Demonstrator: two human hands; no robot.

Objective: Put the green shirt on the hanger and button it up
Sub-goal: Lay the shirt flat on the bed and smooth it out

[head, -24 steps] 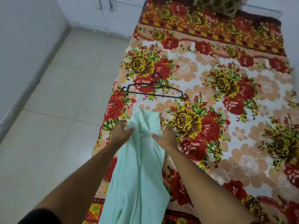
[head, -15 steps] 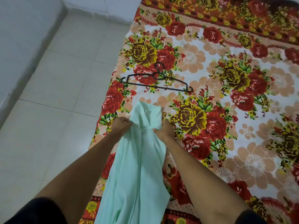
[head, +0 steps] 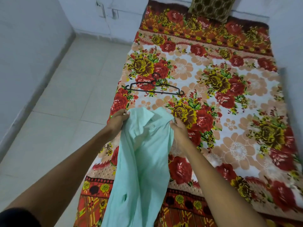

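A pale green shirt (head: pixel 144 154) hangs from both my hands over the near left part of the bed, collar end up and spread between them. My left hand (head: pixel 118 119) grips its left shoulder edge. My right hand (head: pixel 177 130) grips the right side near the collar. One button shows below the collar. A black hanger (head: pixel 155 88) lies flat on the floral bedspread (head: pixel 229 120), beyond the shirt and apart from it, hook pointing away from me.
A dark patterned pillow (head: pixel 211 8) sits at the head of the bed. Pale tiled floor (head: pixel 65 104) runs along the bed's left side, bounded by white walls and a cabinet at the far end.
My hands have moved apart, spreading the shirt's collar end wider between them. The view has tilted up, showing the pillow again.
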